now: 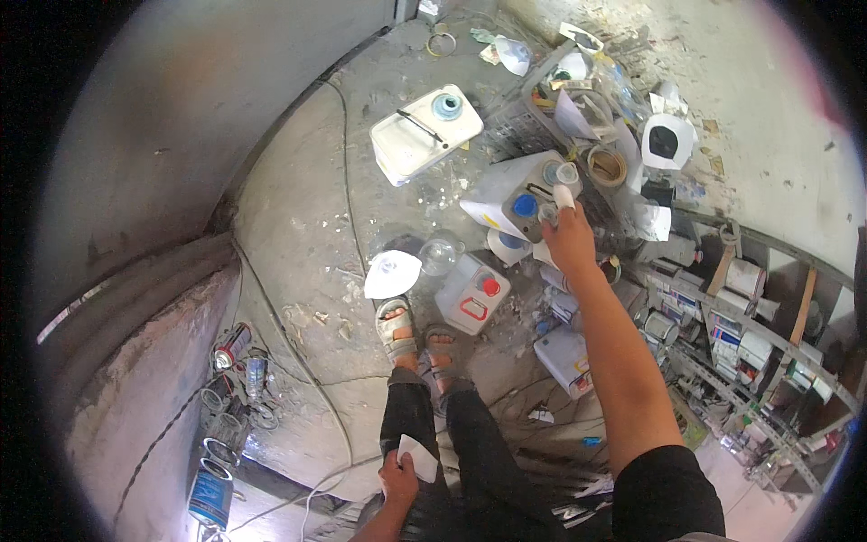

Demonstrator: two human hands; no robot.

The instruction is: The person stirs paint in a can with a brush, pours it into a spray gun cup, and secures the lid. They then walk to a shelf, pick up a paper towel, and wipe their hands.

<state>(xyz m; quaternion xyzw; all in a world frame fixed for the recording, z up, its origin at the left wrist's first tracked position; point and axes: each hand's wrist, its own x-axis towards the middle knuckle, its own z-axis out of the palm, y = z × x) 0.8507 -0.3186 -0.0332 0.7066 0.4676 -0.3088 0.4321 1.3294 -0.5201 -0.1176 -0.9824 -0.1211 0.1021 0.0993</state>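
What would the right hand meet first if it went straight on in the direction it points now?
Past the white piece at the front of the right hand, probably the small translucent round item, perhaps a cup or cap. Depth is unclear, so they may already touch.

Soft light fills the floor [298, 208], glare burns lower left, and fisheye edges curve into black.

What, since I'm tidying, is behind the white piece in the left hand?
Dark trousers show around the white piece; whatever it and the left hand cover is hidden.
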